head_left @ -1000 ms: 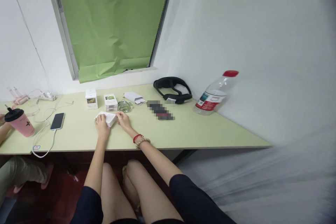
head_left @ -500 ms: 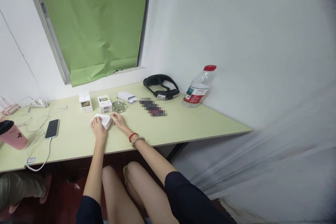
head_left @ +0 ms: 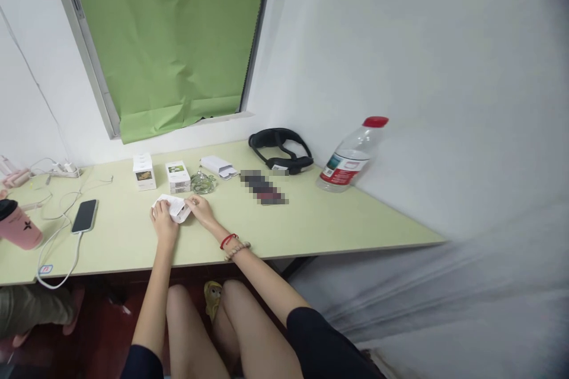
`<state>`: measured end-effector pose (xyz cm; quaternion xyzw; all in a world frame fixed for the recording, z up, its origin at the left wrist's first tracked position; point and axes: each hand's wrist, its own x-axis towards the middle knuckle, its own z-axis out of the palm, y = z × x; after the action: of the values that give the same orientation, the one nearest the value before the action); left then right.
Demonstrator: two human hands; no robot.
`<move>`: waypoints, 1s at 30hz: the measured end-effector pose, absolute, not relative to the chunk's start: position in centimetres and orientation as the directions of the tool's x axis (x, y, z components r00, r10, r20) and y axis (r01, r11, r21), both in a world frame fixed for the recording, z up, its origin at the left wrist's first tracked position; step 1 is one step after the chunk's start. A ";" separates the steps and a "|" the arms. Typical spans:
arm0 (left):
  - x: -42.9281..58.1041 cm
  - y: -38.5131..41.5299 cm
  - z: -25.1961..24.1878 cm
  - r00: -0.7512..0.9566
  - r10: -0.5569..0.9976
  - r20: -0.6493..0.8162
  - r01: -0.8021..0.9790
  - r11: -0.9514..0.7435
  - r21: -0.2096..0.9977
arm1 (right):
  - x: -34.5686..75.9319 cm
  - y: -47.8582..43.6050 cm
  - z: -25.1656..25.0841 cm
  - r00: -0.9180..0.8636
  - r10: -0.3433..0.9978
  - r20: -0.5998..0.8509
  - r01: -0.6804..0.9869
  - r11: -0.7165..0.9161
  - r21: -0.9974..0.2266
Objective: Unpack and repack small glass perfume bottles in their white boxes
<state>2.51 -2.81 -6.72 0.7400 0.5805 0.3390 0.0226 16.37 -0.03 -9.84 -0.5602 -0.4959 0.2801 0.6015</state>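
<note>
A small white box (head_left: 170,199) is tilted on the table, between my two hands. My left hand (head_left: 163,220) is closed around its left side, fingers over the top. At the box's right end, my right hand (head_left: 200,209) pinches the edge of the end flap, which is partly raised. What lies inside the box is too small to tell. Just behind stand white boxes with picture labels (head_left: 178,174) and another group of white boxes (head_left: 144,173). A coiled greenish cable (head_left: 203,183) lies beside them, near an open white carton (head_left: 217,167) on its side.
A black headset with straps (head_left: 284,151) and a red-capped water bottle (head_left: 349,160) stand at the back right by the wall. To the left are a phone (head_left: 85,216) on a white cable, a pink cup (head_left: 21,226) and a power strip (head_left: 66,172). Another person's leg (head_left: 35,311) shows below.
My right hand has lifted the flap at the box's right end, so it now stands partly open. The camera view has shifted slightly.
</note>
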 end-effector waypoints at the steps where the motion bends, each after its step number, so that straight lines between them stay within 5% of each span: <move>1: 2.5 -2.8 -6.9 0.091 0.874 0.477 0.842 -0.323 0.432 | 16.3 -0.2 -9.7 0.354 0.887 0.298 0.230 0.226 -0.947; 9: 2.4 -2.2 -7.3 -0.033 0.913 0.407 0.776 -0.233 0.586 | 16.6 -1.5 -7.8 0.294 0.825 0.482 0.388 0.358 -0.849; 17: 2.8 -3.0 -6.3 0.021 0.903 0.430 0.871 -0.228 0.436 | 16.8 -2.3 -7.6 0.235 0.820 0.521 0.445 0.386 -0.808; 30: 3.1 -3.7 -6.0 0.030 0.927 0.374 0.913 -0.178 0.366 | 17.4 -2.3 -7.9 0.208 0.874 0.439 0.457 0.310 -0.834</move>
<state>3.05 -3.66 -5.99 0.7176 0.6411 0.2718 0.0125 17.39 -2.30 -7.90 -0.5552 -0.5991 0.1918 0.5441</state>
